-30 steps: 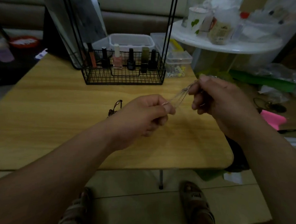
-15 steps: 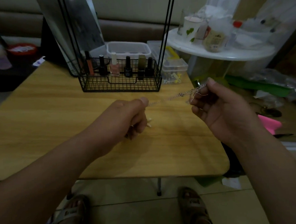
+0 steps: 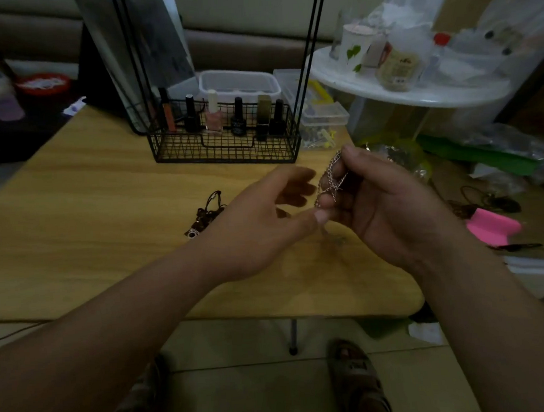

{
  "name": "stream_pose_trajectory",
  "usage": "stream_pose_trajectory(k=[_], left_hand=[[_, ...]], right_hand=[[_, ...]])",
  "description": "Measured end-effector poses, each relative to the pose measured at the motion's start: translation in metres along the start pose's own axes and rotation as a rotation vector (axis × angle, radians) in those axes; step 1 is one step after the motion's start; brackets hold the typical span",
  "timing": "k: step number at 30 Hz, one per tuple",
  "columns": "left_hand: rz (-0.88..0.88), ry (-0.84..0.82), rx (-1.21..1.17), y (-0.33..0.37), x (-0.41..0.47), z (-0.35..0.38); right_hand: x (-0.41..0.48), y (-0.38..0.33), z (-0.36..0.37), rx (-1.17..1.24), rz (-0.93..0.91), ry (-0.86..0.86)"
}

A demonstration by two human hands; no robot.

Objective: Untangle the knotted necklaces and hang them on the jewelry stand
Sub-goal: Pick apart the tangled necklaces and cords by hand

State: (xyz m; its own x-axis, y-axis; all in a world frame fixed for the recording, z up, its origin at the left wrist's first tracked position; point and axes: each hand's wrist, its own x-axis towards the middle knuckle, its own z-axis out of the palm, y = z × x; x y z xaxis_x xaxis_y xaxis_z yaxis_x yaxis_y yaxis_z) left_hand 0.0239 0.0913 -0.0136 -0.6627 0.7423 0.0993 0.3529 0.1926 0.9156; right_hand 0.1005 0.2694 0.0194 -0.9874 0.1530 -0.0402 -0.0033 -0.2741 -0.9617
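Thin silver chain necklace [image 3: 331,177]: bunched, gripped between thumb and curled fingers of right hand [image 3: 383,211], above light wooden counter [image 3: 87,202]. Left hand [image 3: 265,219]: released, fingers loosely spread, blurred, thumb tip just beside chain's lower end. Dark cord necklace [image 3: 208,212]: lying on counter, left of both hands. Black wire jewelry stand [image 3: 224,148]: upright toward counter's far edge.

Bare forearms [image 3: 112,329]; strappy sandals [image 3: 360,383] on both ft.

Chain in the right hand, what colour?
Silver chain, held in the right hand; head view shows it best.
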Motion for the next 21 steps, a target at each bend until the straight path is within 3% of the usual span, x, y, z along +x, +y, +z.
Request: stream_pose_trajectory(k=[6,11,17,21], left_hand=[[-0.059,-0.067,-0.122,0.008,-0.002,0.0],[-0.136,0.127,-0.226,0.004,-0.003,-0.007],[-0.097,0.33,-0.295,0.002,-0.002,-0.011],[-0.132,0.332,-0.469,0.004,0.001,-0.013]], right_hand=[[0.002,0.0,-0.004,-0.097,-0.003,0.101],[0.001,0.003,-0.012,-0.33,-0.02,0.341],[0.0,0.0,-0.005,-0.03,0.037,0.327],[0.0,0.0,-0.004,0.085,0.052,0.306]])
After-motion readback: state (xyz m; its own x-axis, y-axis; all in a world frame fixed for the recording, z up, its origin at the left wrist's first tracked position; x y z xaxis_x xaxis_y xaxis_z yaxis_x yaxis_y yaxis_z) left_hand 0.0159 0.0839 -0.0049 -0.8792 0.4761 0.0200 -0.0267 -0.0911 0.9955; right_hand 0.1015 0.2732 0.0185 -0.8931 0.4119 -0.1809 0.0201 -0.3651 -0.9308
